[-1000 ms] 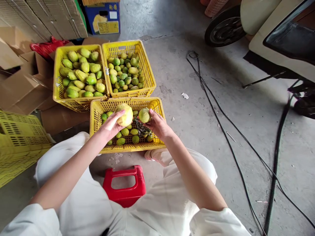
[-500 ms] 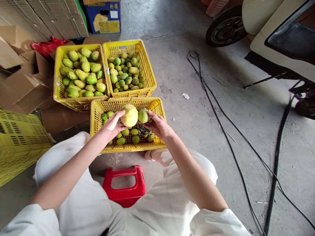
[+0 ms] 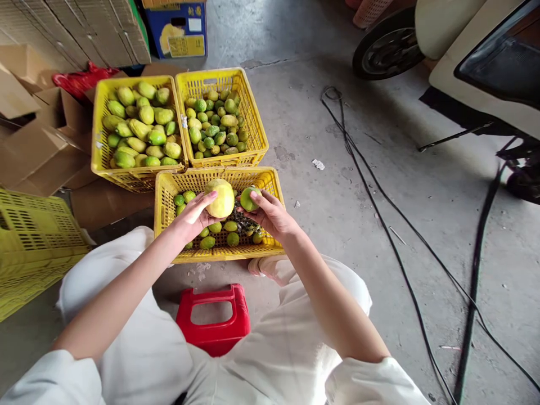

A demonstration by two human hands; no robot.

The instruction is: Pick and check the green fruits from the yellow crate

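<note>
My left hand (image 3: pixel 192 216) holds a large pale-yellow fruit (image 3: pixel 220 198) above the near yellow crate (image 3: pixel 166 188). My right hand (image 3: pixel 270 215) grips a smaller green fruit (image 3: pixel 248 198) beside it; the two fruits are almost touching. Below my hands, that crate holds several small green fruits (image 3: pixel 215 233) on its floor. Beyond it stand two more yellow crates: the left crate (image 3: pixel 98 121) is full of large yellow-green fruits, and the right crate (image 3: pixel 252 115) holds several smaller green ones.
A red plastic stool (image 3: pixel 213 318) sits between my knees. An overturned yellow crate (image 3: pixel 31 242) is at the left, cardboard boxes (image 3: pixel 37 152) behind it. Black cables (image 3: pixel 392 236) run across the concrete floor at the right, near a scooter (image 3: pixel 464 56).
My right hand has turned the green fruit and closed more around it, so less of it shows. My left hand shifted the yellow fruit slightly right.
</note>
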